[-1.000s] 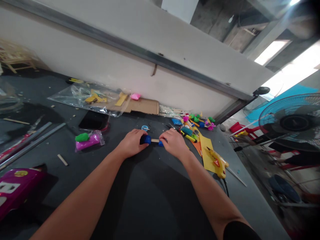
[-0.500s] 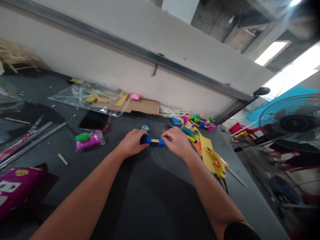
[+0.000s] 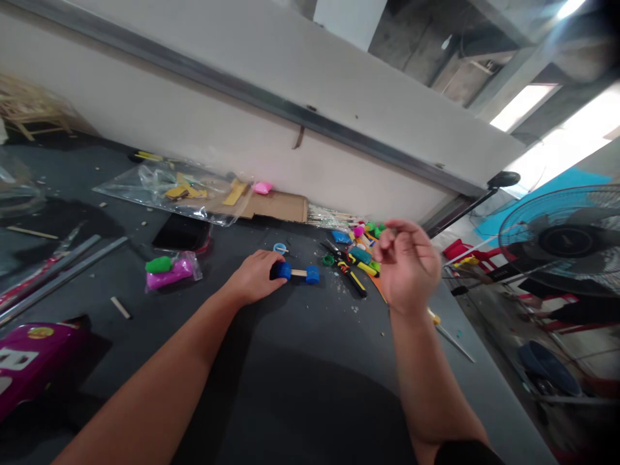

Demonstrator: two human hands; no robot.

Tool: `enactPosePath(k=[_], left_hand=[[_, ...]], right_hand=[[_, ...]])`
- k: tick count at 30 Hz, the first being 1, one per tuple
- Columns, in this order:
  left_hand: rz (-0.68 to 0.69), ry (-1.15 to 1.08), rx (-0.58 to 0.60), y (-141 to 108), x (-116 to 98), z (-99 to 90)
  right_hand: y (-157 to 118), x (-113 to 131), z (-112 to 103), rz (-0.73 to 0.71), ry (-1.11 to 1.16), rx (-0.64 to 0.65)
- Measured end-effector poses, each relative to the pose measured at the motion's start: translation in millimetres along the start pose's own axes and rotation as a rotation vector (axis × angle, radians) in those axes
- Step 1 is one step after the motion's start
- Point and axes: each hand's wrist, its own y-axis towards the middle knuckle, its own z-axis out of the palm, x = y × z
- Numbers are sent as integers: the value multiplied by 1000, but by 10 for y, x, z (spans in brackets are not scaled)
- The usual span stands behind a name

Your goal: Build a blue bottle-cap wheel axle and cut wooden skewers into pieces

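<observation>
Head view: the left hand point(image 3: 255, 278) pinches one round blue end piece point(image 3: 285, 270) of a short pale wooden stick point(image 3: 299, 272), which lies on the dark grey surface point(image 3: 300, 361); the matching blue cylinder point(image 3: 312, 274) at its right end is untouched. The right hand point(image 3: 411, 266) hangs raised, well apart, its fingers curled, and I cannot tell whether they hold anything. Held at one end only, the stick could twist or roll should that pinch slacken, perhaps bumping the black-and-yellow-handled pliers point(image 3: 355, 280) nearby

At centre, two round pieces point(image 3: 312, 275) are blue, the slim wooden stick point(image 3: 298, 273) tan; right of centre, plier handles point(image 3: 354, 280) are yellow-and-black; lower left, a glossy casing point(image 3: 46, 361) is magenta.
</observation>
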Motion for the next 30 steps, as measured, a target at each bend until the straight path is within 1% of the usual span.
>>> enactPosePath(k=[2,4,6,7,8,9,10,12,13,14,15,17,18,20,24,25,27,30], left_hand=[[-2,2,0,-4,-5,-4],[3,13,1,-8,-3,-4],[4,27,7,-8,4,-1],[4,33,10,-6,8,1],[5,38,14,-4,11,2],[4,42,16,-2,14,2],[4,45,18,-1,15,1],[1,50,20,2,14,0],[-1,51,20,3,12,1],[-3,53,19,4,11,2],[-3,54,16,5,10,5],[0,54,7,7,10,11],[0,51,4,7,10,14],[-2,37,2,7,11,17],[-9,17,5,3,11,10],[-8,22,8,1,13,8],[-4,38,16,1,17,7],[1,50,18,4,25,8]], right_hand=[[66,97,-88,-84,21,-145],[136,137,-178,-179,0,-303],[189,57,-245,-247,-56,-431],[202,-38,-263,-254,-100,-460],[202,-168,-268,-238,-158,-452],[188,-324,-259,-190,-228,-401],[161,-497,-238,-119,-306,-293],[72,-837,-165,36,-444,-3],[17,-979,-120,98,-471,128],[-38,-1091,-73,136,-477,237],[-89,-1168,-28,142,-476,325],[-164,-1230,43,123,-461,444],[-184,-1227,65,115,-456,471],[-192,-1193,83,128,-464,450],[-153,-1135,42,155,-577,277],[-146,-1124,28,156,-606,255],[-140,-1100,10,153,-652,260],[-144,-1069,14,95,-714,333]])
